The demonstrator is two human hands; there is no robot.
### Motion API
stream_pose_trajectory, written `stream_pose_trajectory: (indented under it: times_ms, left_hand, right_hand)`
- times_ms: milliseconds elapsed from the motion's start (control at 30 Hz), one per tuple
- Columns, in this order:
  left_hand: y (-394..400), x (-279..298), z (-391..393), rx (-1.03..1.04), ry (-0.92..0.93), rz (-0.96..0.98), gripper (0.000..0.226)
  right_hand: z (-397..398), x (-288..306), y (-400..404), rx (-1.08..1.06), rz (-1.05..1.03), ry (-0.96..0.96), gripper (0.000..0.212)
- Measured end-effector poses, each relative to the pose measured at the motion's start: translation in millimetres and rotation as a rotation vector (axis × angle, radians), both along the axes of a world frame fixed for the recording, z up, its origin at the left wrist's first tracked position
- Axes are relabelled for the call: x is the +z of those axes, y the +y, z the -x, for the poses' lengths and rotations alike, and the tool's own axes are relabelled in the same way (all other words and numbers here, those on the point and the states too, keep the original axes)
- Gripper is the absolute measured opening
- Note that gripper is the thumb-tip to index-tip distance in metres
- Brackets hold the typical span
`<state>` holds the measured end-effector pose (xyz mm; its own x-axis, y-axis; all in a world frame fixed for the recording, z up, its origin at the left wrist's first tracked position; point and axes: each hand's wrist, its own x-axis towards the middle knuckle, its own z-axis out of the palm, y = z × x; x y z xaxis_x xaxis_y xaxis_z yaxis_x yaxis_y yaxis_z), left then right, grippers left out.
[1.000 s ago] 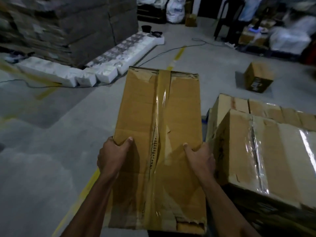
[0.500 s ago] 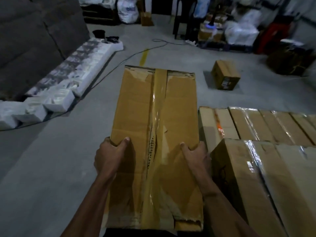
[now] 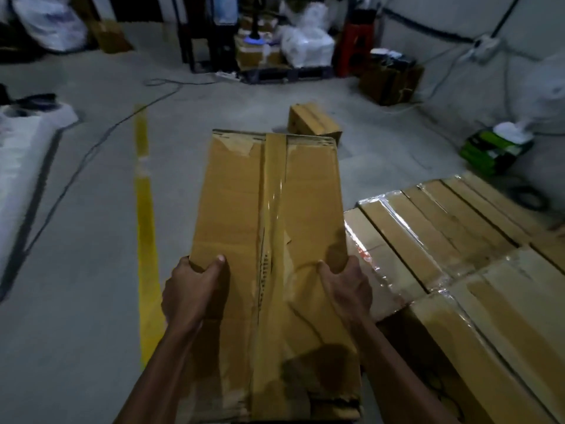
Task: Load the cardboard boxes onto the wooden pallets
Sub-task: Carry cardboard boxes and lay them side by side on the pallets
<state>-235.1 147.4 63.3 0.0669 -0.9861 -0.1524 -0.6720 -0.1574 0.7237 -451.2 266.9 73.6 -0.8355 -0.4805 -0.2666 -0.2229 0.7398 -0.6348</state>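
Observation:
I carry a long taped cardboard box point(image 3: 269, 209) in front of me, its top face up. My left hand point(image 3: 192, 289) grips its left edge, thumb on top. My right hand point(image 3: 345, 289) grips its right edge the same way. To the right lies a stack of taped cardboard boxes point(image 3: 443, 240), lower than the carried box; what they rest on is hidden. A small cardboard box point(image 3: 312, 120) sits alone on the floor beyond the carried box.
A yellow floor line point(image 3: 146, 234) runs along the left of the box. A dark cable point(image 3: 91, 148) crosses the concrete floor. White packs point(image 3: 21, 154) lie far left. Bags, a red stool point(image 3: 354, 47), cartons and a green box point(image 3: 489, 148) crowd the back and right.
The view has swung right: the white packs slid left, the back wall clutter and green box came into sight. Both hands keep the same hold on the box.

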Motion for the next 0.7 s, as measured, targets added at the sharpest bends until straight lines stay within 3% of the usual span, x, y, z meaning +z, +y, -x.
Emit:
stream_pose_trajectory:
  times_ms: [233, 433, 700]
  left_hand:
    - [-158, -4, 102, -0.220, -0.013, 0.008, 0.054]
    - [-294, -8, 236, -0.400, -0.021, 0.002, 0.060]
    - [-410, 15, 401, -0.625, 0.019, 0.001, 0.063]
  right_hand:
    - [71, -14, -113, -0.182, 0.036, 0.014, 0.060]
    - [178, -31, -222, -0.324, 0.062, -0.012, 0.056]
    - [294, -6, -308, -0.556, 0.100, 0.021, 0.060]
